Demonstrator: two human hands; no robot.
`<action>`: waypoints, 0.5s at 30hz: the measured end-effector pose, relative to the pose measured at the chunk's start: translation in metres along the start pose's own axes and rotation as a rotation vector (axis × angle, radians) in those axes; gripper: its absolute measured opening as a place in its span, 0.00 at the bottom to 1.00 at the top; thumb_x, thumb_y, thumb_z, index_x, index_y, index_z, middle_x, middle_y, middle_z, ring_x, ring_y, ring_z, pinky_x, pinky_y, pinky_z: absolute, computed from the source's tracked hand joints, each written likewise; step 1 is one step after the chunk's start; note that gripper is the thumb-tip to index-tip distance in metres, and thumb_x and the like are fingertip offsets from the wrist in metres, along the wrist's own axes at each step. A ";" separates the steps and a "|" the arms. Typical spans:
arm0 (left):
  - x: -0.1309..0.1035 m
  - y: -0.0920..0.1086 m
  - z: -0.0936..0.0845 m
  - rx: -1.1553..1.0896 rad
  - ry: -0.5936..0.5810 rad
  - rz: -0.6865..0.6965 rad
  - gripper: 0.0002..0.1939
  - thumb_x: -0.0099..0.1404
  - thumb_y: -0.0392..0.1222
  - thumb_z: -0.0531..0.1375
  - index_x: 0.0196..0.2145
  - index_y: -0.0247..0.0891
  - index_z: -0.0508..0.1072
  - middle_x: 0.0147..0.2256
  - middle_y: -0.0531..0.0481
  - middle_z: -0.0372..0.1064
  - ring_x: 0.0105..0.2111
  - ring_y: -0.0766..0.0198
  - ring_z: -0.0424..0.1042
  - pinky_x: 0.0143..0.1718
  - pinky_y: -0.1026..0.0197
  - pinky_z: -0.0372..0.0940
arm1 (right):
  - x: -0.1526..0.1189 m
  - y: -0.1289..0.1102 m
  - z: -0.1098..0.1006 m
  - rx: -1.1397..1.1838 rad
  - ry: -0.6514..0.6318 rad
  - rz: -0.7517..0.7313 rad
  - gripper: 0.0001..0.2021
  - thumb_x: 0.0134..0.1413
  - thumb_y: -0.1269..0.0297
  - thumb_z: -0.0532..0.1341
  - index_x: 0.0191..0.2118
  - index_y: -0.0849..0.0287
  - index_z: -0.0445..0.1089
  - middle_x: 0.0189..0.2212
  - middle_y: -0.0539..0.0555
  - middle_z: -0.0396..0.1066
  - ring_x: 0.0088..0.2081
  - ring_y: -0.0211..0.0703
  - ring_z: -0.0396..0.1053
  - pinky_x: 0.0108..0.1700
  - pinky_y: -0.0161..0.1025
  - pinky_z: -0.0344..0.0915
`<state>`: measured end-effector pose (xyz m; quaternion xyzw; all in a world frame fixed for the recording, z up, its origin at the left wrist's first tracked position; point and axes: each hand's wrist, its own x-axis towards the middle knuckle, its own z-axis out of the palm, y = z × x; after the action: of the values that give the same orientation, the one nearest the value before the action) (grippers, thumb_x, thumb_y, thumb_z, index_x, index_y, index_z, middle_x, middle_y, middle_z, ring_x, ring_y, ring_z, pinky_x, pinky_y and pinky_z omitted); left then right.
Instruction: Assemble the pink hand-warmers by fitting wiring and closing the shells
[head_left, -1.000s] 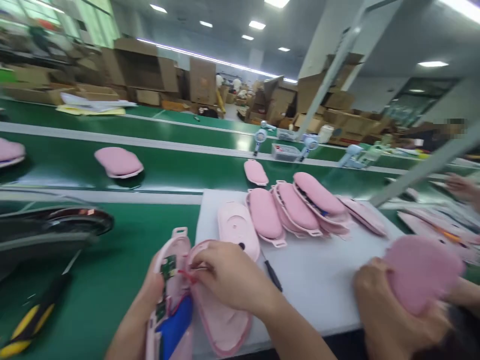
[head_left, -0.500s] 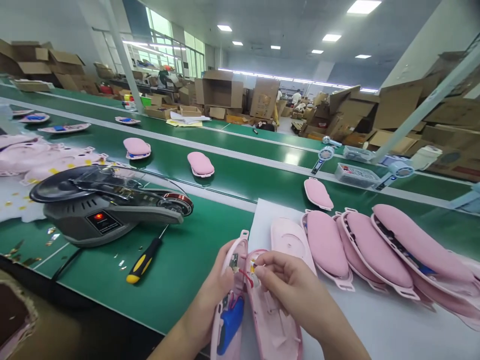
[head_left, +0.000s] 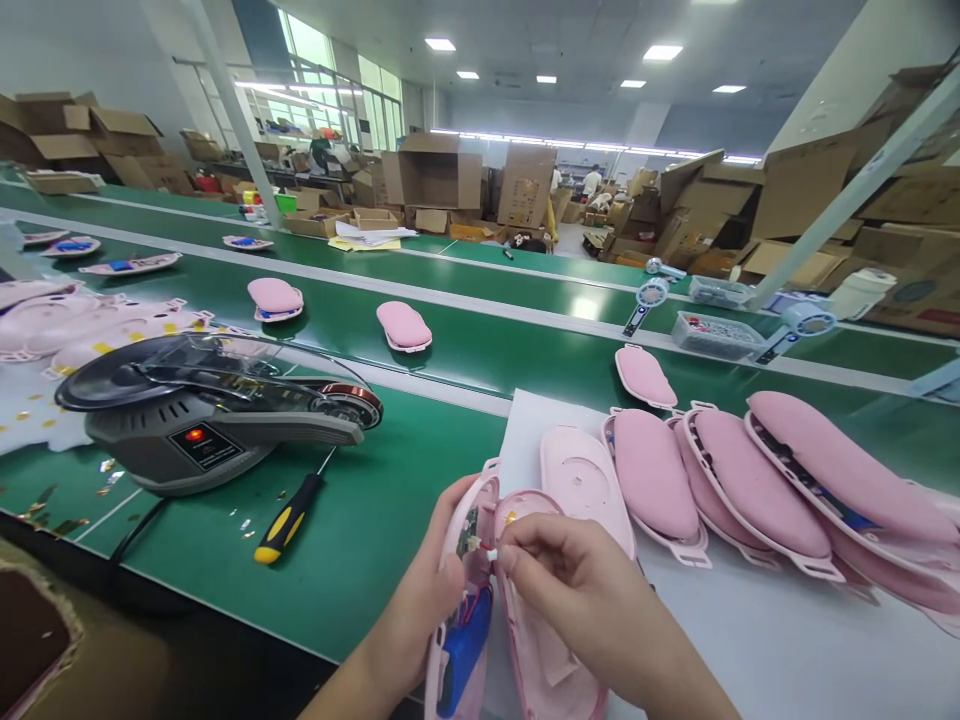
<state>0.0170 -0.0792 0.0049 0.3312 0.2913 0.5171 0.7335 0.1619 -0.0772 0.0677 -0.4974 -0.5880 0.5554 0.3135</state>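
Note:
My left hand [head_left: 427, 585] is wrapped round a pink shell half [head_left: 435, 675] tilted on its side. Inside it are a green circuit board [head_left: 468, 528] and a blue battery pack [head_left: 466, 650] with red wires. A small white connector [head_left: 491, 554] on thin wires pokes out from the pinched thumb and forefinger of my right hand [head_left: 570, 590], close to the board. Under that hand lies a second pink half [head_left: 551, 665], inner side up, with a bit of yellow tape [head_left: 511, 517] near its top. My right fingers hide part of the wires.
Several pink cases [head_left: 656, 475] lie in a row on the white sheet [head_left: 750, 620] at right. At left stand a tape dispenser [head_left: 210, 430] and a yellow-black screwdriver [head_left: 289, 520]. Beyond, a green conveyor [head_left: 495, 340] carries more pink cases. Clear plastic boxes [head_left: 716, 337] sit at back right.
My right hand has moved slightly left and down, bringing the white connector from over the second half toward the board. The left hand still grips the shell half. The view has shifted slightly.

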 end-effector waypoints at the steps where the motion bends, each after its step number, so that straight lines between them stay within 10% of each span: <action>1: -0.002 0.001 0.003 0.006 -0.021 0.007 0.41 0.49 0.64 0.66 0.57 0.46 0.63 0.52 0.44 0.69 0.55 0.44 0.65 0.57 0.48 0.58 | 0.000 0.000 0.002 -0.027 0.007 0.015 0.08 0.53 0.68 0.55 0.25 0.59 0.67 0.21 0.46 0.61 0.26 0.34 0.57 0.27 0.31 0.54; 15: -0.004 -0.007 0.013 0.007 -0.050 0.125 0.43 0.51 0.66 0.63 0.59 0.45 0.59 0.58 0.43 0.62 0.61 0.42 0.57 0.62 0.45 0.50 | -0.001 0.007 0.009 -0.083 0.098 0.009 0.07 0.51 0.66 0.54 0.23 0.57 0.61 0.20 0.45 0.59 0.23 0.34 0.57 0.25 0.31 0.53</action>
<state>0.0296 -0.0874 0.0077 0.3641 0.2537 0.5524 0.7057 0.1552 -0.0818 0.0588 -0.5394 -0.5920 0.5070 0.3186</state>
